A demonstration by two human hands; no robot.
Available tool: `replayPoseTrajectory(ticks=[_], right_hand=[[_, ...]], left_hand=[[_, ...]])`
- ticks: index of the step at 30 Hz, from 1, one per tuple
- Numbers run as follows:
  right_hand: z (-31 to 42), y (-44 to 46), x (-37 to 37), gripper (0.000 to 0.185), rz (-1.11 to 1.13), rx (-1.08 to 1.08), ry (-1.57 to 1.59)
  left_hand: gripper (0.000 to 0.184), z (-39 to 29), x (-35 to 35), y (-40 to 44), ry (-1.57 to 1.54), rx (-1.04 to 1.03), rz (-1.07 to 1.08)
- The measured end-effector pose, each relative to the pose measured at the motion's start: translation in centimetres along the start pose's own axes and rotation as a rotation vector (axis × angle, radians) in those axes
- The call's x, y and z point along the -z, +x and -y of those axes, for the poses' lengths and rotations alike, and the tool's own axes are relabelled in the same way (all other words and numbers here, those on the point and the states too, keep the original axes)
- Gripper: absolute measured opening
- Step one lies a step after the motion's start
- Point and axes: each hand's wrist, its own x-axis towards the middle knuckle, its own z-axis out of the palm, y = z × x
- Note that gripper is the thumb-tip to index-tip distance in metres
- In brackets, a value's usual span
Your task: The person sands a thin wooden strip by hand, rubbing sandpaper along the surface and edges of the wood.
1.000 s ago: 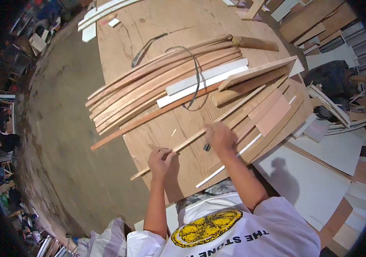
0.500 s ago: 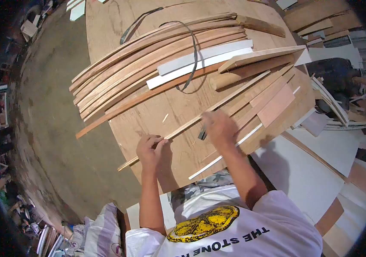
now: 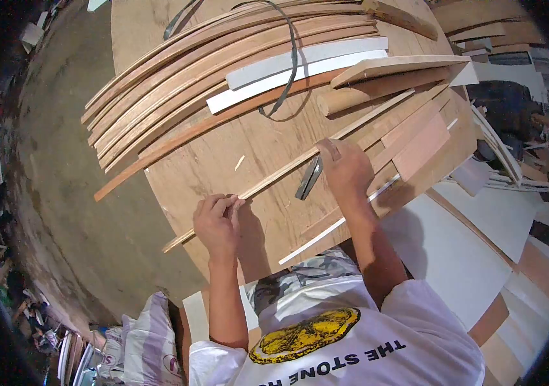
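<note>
My left hand [image 3: 218,225] pinches a thin wooden strip [image 3: 277,177] near its lower left end, which sticks out past the board's edge. Farther up the same strip, my right hand [image 3: 348,168] has its fingers closed around it; the fingertips are partly hidden. A small dark hand tool [image 3: 310,179] with a slotted body is just left of my right hand, its upper end close to the fingers. Its exact kind is unclear. Under everything is a large plywood board [image 3: 191,157]. A small wood chip [image 3: 240,163] lies above the strip.
Long wooden mouldings [image 3: 236,67] are stacked across the far side, with white pieces [image 3: 300,77] and a black strap [image 3: 293,61] on them. A round wooden piece [image 3: 377,92] and flat offcuts [image 3: 422,141] lie to the right. White sacks [image 3: 149,341] stand at lower left.
My right hand has slid up and right along the strip, uncovering more of the dark tool. My left hand keeps its pinch. The whole view has shifted slightly.
</note>
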Motion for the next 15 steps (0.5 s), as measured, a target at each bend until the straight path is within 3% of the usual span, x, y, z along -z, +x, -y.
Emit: replayPoseTrajectory(ticks=[1,4,5,9,12,13,15], right_hand=[[-0.1,0.1,0.0,0.016,-0.038,-0.031,0.004],[2.2,-3.3,-1.1,0.014,0.067,0.147,0.089],[3.2,-4.0,-1.4,0.013,0.019,0.152,0.262],[0.4,-0.8,0.2,0.015,0.031,0.082,0.001],[-1.8,1.5,1.2,0.018,-0.080,0.033,0.034],[-1.3,1.1,1.0,0.020,0.026,-0.061,-0.036],[1.1,-1.7,0.0,0.021,0.084,0.031,0.040]], left_hand=[[0.017,-0.2,0.0,-0.1,0.020,0.015,0.004],[0.018,0.1,-0.4,-0.2,-0.026,0.058,-0.001],[0.018,0.0,-0.5,-0.1,-0.030,0.069,-0.002],[0.018,0.0,-0.3,-0.4,-0.032,0.103,0.017],[0.017,0.2,-0.6,-0.5,-0.032,0.094,-0.002],[0.017,0.2,-0.7,-0.6,-0.031,0.085,-0.012],[0.017,-0.1,-0.5,-0.5,-0.028,0.082,-0.014]])
